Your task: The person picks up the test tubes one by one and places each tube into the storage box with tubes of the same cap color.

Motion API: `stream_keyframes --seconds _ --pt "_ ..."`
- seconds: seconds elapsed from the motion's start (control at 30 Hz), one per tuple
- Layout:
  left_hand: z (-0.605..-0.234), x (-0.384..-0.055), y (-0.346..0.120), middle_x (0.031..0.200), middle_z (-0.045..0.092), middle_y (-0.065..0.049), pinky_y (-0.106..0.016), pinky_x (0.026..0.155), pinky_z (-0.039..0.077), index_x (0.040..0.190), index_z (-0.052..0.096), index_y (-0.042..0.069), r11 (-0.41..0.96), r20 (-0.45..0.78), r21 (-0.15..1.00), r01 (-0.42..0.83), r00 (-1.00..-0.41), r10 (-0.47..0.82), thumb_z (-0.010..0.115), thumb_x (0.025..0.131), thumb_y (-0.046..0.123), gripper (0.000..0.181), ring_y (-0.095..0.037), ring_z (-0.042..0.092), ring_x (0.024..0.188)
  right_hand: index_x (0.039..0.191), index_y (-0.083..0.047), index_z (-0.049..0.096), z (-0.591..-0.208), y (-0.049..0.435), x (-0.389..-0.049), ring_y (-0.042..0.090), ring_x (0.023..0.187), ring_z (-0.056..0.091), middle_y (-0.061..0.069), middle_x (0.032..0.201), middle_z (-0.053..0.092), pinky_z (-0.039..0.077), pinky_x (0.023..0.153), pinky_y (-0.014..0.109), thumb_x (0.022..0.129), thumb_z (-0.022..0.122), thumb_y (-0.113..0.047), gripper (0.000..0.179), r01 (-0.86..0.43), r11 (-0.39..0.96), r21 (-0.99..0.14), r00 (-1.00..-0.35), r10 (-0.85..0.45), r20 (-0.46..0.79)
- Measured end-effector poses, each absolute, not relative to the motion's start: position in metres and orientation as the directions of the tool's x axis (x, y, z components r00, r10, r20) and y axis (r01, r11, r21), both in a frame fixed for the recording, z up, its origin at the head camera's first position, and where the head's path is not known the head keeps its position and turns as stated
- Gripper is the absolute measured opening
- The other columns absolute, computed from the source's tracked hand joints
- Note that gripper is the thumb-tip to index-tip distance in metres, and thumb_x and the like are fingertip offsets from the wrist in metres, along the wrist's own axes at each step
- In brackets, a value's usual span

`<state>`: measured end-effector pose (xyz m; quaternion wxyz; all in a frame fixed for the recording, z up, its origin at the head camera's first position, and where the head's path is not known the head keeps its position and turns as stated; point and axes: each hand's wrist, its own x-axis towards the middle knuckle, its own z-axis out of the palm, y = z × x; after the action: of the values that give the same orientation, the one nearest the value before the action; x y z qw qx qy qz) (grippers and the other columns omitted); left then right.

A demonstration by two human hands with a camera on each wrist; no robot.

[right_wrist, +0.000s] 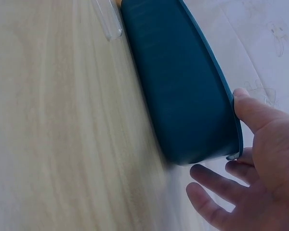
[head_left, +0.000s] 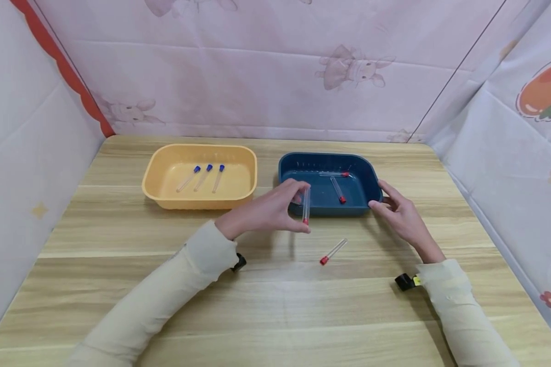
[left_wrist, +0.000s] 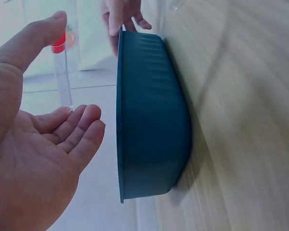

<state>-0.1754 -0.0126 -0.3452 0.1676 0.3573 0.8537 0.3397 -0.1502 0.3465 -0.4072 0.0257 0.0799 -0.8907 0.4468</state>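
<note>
My left hand (head_left: 275, 206) pinches a clear test tube (head_left: 306, 204) lengthwise, thumb at its red cap (left_wrist: 59, 44) and fingertips at the other end. The tube is held cap down near the front left of the dark blue basin (head_left: 321, 211). At that basin's right end, my right hand (head_left: 401, 216) grips the rim, its thumb (right_wrist: 248, 108) on the edge and some fingers partly hidden. Inside lie two red-capped tubes, one sideways near the back (head_left: 334, 174) and one slanting (head_left: 337, 190). Another red-capped tube (head_left: 334, 251) lies on the table in front.
To the left stands a yellow basin (head_left: 197, 204) holding three blue-capped tubes (head_left: 203, 178). Both basins are on a wood-grain table (head_left: 275, 316), with printed cloth walls (head_left: 257, 92) behind and at both sides.
</note>
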Motion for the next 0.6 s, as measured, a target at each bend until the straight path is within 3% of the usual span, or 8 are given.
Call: stream_keyframes --seconds 0.6 --pt "-0.343 -0.215 0.033 0.143 0.048 -0.007 -0.034 0.106 0.048 0.155 0.039 0.008 0.553 -0.04 0.712 0.432 -0.762 0.646 0.082 0.087 0.048 0.089 -0.017 0.051 0.129 0.161 -0.002 0.033 -0.412 0.35 -0.153 0.043 0.124 0.058 0.026 0.161 0.036 0.043 0.086 0.002 0.103 0.066 -0.012 0.067 -0.185 0.591 -0.786 -0.983 -0.122 0.139"
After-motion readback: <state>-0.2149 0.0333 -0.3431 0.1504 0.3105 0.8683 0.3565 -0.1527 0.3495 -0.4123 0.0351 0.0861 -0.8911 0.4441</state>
